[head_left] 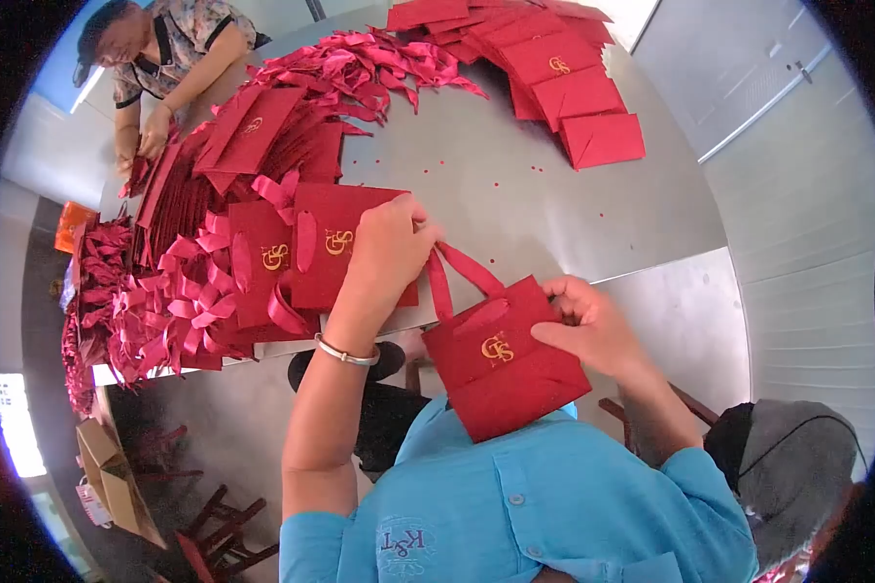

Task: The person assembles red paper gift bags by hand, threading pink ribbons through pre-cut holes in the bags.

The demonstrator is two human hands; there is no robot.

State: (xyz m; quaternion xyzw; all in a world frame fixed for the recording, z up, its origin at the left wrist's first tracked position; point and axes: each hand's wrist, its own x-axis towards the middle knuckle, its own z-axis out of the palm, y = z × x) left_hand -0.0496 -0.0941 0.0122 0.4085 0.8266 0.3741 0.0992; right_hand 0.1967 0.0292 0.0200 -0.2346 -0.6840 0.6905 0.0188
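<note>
A red paper bag (506, 360) with a gold logo hangs tilted in front of my chest, past the table's near edge. My left hand (399, 243) is closed on the top of its ribbon handle. At the bag's right edge, my right hand (588, 325) grips the side between thumb and fingers. Just behind my left hand, another red bag (326, 228) lies on the table, beside one more logo bag (262, 267) to its left.
A grey table (515, 214) carries ribbon-handled bags (190, 291) at left, loose ribbons (360, 63) at the back and stacked red bags (574, 87) at back right. A co-worker (165, 58) handles red pieces at far left. A cardboard box (117, 476) stands below left.
</note>
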